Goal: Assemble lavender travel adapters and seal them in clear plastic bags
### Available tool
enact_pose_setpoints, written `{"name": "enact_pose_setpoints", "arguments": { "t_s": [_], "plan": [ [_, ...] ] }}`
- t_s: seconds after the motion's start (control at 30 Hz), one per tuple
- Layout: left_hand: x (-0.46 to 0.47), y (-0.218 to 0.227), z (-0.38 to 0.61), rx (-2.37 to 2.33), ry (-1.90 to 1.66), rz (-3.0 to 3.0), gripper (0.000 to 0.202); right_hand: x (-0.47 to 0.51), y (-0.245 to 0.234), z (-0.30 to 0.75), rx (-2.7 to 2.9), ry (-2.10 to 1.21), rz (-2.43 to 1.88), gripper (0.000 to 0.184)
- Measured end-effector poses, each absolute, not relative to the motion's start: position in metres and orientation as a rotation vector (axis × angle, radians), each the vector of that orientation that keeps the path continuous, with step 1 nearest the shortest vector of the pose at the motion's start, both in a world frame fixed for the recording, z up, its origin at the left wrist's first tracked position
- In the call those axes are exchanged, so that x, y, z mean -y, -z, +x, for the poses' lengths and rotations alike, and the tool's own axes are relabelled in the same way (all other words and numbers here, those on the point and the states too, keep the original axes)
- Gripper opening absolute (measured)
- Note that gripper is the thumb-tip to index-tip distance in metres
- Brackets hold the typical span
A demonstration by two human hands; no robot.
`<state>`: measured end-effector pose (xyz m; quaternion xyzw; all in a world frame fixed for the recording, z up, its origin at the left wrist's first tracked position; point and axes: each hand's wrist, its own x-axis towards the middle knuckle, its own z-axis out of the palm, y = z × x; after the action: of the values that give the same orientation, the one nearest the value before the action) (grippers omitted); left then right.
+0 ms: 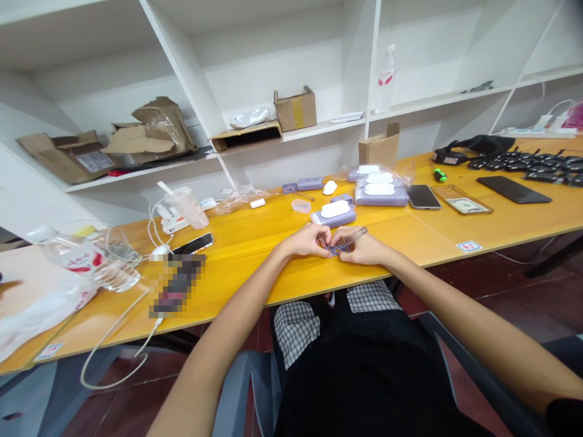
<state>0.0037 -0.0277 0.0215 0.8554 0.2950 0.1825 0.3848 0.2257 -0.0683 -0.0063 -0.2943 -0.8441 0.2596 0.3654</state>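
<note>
My left hand [313, 240] and my right hand [364, 247] meet near the table's front edge, fingers closed around a small purple plastic part [336, 249]. From that part a metal coil spring [354, 238] slants up to the right, across my right hand. Fingers cover much of the part, so its shape cannot be made out. Just beyond them lies a purple case with a white oval top [336, 210]. Further back are a loose white oval piece [330, 187], a pale pink translucent piece [301, 206] and some purple housing parts [310, 183].
Stacked purple cases [381, 195] stand behind to the right, beside a phone [424, 197] and a phone case [464, 200]. Leftward are a plastic cup [187, 207], a phone [194, 244], cables and water bottles [82, 255]. White shelves with cardboard boxes [296, 110] rise behind the table.
</note>
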Motion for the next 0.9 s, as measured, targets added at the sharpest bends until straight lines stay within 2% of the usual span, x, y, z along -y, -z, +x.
{"name": "enact_pose_setpoints", "arguments": {
  "t_s": [0.23, 0.37, 0.57, 0.9],
  "plan": [
    [0.0273, -0.0214, 0.0041, -0.765, -0.456, 2.176, 0.032, 0.0668, 0.0104, 0.2252, 2.147, -0.596, -0.790, 0.026],
    [0.0268, -0.0206, 0.0040, -0.769, -0.447, 2.163, 0.033, 0.0675, 0.0087, 0.2265, 2.186, -0.525, -0.853, 0.020],
    [0.0256, -0.0188, 0.0026, -0.747, -0.449, 2.176, 0.032, 0.0711, 0.0043, 0.2255, 2.203, -0.560, -0.827, 0.025],
    [0.0283, -0.0223, 0.0025, -0.749, -0.450, 2.159, 0.034, 0.0723, 0.0032, 0.2261, 2.203, -0.611, -0.808, 0.023]
  ]
}}
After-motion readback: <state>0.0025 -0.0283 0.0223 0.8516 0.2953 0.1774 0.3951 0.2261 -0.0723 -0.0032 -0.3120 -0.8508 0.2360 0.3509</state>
